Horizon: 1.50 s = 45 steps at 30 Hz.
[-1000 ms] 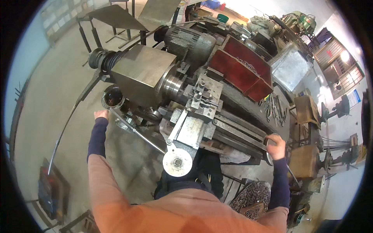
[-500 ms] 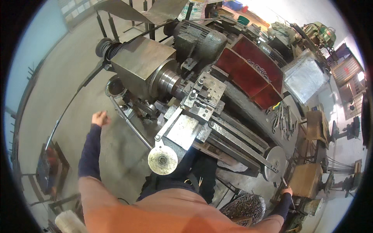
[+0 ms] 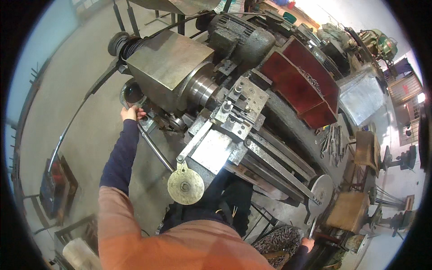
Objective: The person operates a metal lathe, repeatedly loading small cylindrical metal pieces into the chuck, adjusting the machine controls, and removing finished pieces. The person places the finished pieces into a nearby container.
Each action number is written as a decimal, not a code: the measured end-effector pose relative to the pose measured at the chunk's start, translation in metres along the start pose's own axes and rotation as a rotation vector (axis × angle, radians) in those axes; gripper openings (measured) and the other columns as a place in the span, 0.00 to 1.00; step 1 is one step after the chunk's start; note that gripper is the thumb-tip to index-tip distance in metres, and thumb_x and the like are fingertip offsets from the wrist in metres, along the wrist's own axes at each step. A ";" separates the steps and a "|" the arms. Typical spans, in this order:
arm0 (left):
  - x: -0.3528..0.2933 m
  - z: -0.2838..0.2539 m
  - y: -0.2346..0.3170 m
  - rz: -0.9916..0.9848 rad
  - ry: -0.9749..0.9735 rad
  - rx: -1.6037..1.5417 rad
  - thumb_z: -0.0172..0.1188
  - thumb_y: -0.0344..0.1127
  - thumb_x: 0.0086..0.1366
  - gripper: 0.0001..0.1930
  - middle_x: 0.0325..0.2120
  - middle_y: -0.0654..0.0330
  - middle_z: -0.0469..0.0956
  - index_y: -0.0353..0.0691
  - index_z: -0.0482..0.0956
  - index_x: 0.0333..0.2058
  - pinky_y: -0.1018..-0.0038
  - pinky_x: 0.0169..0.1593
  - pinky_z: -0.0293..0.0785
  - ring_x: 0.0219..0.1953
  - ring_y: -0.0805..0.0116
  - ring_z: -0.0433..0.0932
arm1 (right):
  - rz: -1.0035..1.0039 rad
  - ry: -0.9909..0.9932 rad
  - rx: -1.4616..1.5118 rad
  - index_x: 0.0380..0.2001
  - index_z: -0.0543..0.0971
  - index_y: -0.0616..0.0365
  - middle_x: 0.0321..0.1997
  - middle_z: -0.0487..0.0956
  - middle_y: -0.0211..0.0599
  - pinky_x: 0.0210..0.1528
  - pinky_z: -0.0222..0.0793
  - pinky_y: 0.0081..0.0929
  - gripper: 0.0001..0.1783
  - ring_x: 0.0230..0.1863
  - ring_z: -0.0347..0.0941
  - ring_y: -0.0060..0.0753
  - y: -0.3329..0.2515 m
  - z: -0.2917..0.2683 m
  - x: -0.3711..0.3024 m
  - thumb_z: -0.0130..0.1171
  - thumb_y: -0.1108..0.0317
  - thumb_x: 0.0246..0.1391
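A small metal lathe stands before me, with a box-shaped headstock [image 3: 168, 60], a shiny round chuck [image 3: 203, 90] and a tool block [image 3: 240, 103] on its slide. My left hand [image 3: 131, 112] is at the lower rim of a dark round cup [image 3: 132, 93] beside the headstock. Its fingers are curled; what they hold, if anything, is hidden. Far to the right, my right hand [image 3: 308, 244] is closed round a metal lever handle [image 3: 312, 228] below a grey disc [image 3: 322, 191]. A pale round disc [image 3: 185, 186] sits at the slide's near end, linked to a flat bar [image 3: 195, 141].
A dark red tray [image 3: 299, 78] holding small metal pieces stands behind the slide. Several wrenches [image 3: 333, 141] lie right of it. A heap of small metal parts [image 3: 281, 240] is low at my right. A motor [image 3: 240, 40] sits behind the headstock. A long rod [image 3: 74, 121] slants at left.
My left hand has moved up and right to the cup's rim. My right hand and the lever handle have swung down and left. The lathe sits slightly shifted in view.
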<state>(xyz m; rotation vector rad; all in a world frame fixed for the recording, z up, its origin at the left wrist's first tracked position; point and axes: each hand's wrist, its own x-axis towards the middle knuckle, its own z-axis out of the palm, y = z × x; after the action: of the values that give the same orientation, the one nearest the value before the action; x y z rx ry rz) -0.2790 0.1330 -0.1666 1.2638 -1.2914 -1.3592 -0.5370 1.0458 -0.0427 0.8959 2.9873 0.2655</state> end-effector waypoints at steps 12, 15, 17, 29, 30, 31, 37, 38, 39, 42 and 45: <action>-0.039 0.021 0.064 -0.156 0.059 -0.212 0.47 0.23 0.50 0.12 0.20 0.49 0.75 0.30 0.63 0.36 0.74 0.14 0.70 0.15 0.61 0.76 | 0.041 -0.072 0.088 0.34 0.79 0.59 0.39 0.77 0.51 0.45 0.68 0.41 0.23 0.42 0.73 0.52 -0.024 -0.021 -0.042 0.60 0.55 0.35; -0.012 0.002 0.032 -0.085 0.054 -0.064 0.48 0.22 0.49 0.11 0.19 0.48 0.74 0.29 0.63 0.34 0.72 0.14 0.71 0.13 0.61 0.76 | 0.037 -0.096 0.076 0.31 0.79 0.60 0.37 0.77 0.53 0.44 0.68 0.42 0.21 0.41 0.73 0.53 -0.022 -0.023 -0.032 0.59 0.55 0.36; 0.010 -0.015 0.010 0.044 0.099 0.099 0.48 0.21 0.48 0.10 0.18 0.47 0.74 0.26 0.64 0.31 0.70 0.14 0.72 0.13 0.60 0.75 | -0.039 0.006 0.042 0.25 0.79 0.61 0.33 0.78 0.52 0.42 0.69 0.44 0.19 0.39 0.74 0.53 -0.012 -0.002 0.009 0.58 0.55 0.35; 0.052 -0.038 0.005 -0.079 -0.150 0.127 0.44 0.20 0.49 0.14 0.18 0.42 0.71 0.24 0.58 0.37 0.57 0.17 0.75 0.14 0.49 0.73 | -0.198 0.052 -0.091 0.32 0.77 0.61 0.38 0.77 0.51 0.47 0.67 0.39 0.19 0.44 0.73 0.49 -0.028 -0.010 0.137 0.55 0.59 0.38; 0.050 -0.054 0.005 -0.070 -0.144 0.114 0.44 0.20 0.49 0.15 0.18 0.43 0.71 0.25 0.58 0.38 0.55 0.18 0.75 0.15 0.49 0.73 | -0.197 0.039 -0.082 0.31 0.77 0.62 0.38 0.77 0.52 0.48 0.67 0.39 0.19 0.44 0.73 0.49 -0.030 -0.008 0.137 0.55 0.59 0.39; 0.050 -0.069 0.010 -0.053 -0.139 0.109 0.44 0.20 0.50 0.15 0.18 0.43 0.70 0.26 0.58 0.39 0.53 0.20 0.75 0.16 0.50 0.73 | -0.186 0.021 -0.063 0.32 0.77 0.62 0.38 0.77 0.52 0.47 0.67 0.39 0.19 0.44 0.73 0.50 -0.031 -0.002 0.130 0.54 0.59 0.39; -0.069 -0.144 0.040 -0.155 0.135 -0.296 0.47 0.21 0.50 0.14 0.20 0.45 0.68 0.25 0.59 0.37 0.52 0.22 0.74 0.19 0.50 0.73 | -0.088 -0.049 -0.060 0.34 0.78 0.63 0.39 0.77 0.53 0.47 0.67 0.41 0.21 0.44 0.73 0.51 -0.009 -0.013 0.076 0.51 0.59 0.40; -0.092 -0.152 0.048 -0.127 0.190 -0.232 0.47 0.22 0.49 0.16 0.18 0.45 0.69 0.23 0.57 0.37 0.54 0.21 0.75 0.17 0.50 0.73 | -0.071 -0.036 -0.025 0.34 0.78 0.63 0.39 0.77 0.53 0.47 0.67 0.41 0.22 0.44 0.73 0.51 -0.013 -0.020 0.059 0.53 0.57 0.39; -0.109 -0.154 0.052 -0.110 0.235 -0.173 0.48 0.23 0.49 0.18 0.17 0.44 0.70 0.21 0.55 0.38 0.57 0.20 0.75 0.16 0.51 0.73 | -0.059 -0.063 -0.035 0.34 0.77 0.64 0.39 0.77 0.54 0.47 0.67 0.40 0.20 0.45 0.72 0.51 -0.014 -0.029 0.042 0.50 0.60 0.41; -0.151 -0.182 0.052 -0.141 0.430 -0.119 0.45 0.22 0.47 0.14 0.18 0.42 0.69 0.24 0.57 0.34 0.53 0.23 0.75 0.17 0.48 0.72 | 0.000 -0.090 -0.023 0.34 0.77 0.64 0.40 0.76 0.54 0.48 0.66 0.41 0.21 0.45 0.72 0.52 -0.020 -0.029 0.014 0.51 0.59 0.40; -0.150 -0.169 0.047 -0.127 0.551 -0.056 0.45 0.22 0.47 0.16 0.19 0.43 0.69 0.24 0.57 0.37 0.57 0.22 0.76 0.16 0.50 0.72 | 0.055 -0.108 0.012 0.35 0.77 0.62 0.40 0.76 0.54 0.48 0.65 0.41 0.21 0.46 0.71 0.53 -0.013 -0.022 -0.010 0.53 0.58 0.39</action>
<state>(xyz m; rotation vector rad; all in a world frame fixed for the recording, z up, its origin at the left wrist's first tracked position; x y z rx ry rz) -0.0952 0.2537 -0.0962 1.5616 -0.7964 -1.0166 -0.5373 1.0265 -0.0239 0.9622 2.8726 0.1930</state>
